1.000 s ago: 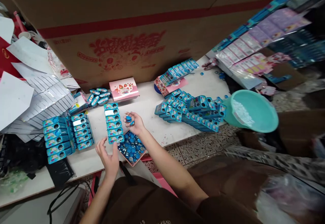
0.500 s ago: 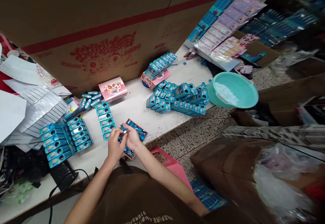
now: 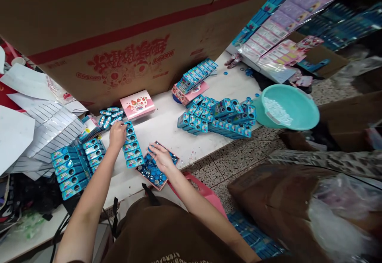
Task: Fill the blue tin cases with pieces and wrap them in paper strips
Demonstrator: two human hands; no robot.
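Observation:
My left hand (image 3: 118,135) is at the upper end of a row of blue boxes with round holes (image 3: 131,148), its fingers pinched together; what they hold, if anything, is too small to make out. Over a shallow pink-edged tray (image 3: 164,184) of small round blue and silver pieces (image 3: 151,170) is my right hand (image 3: 160,156), palm partly up, fingers curled and close together. Small blue packs (image 3: 110,116) lie just beyond my left hand, beside a pink box with strawberries (image 3: 137,104).
A large cardboard box (image 3: 119,28) stands along the back. Stacked blue boxes (image 3: 216,115) lie right of centre, beside a turquoise basin (image 3: 304,112). More blue boxes (image 3: 70,171) and white sheets (image 3: 18,131) are at left. A pink stool (image 3: 205,193) is below the table.
My hands have come apart. My left hand has moved up and left to the row's far end, while my right hand stays over the tray. The view has shifted slightly.

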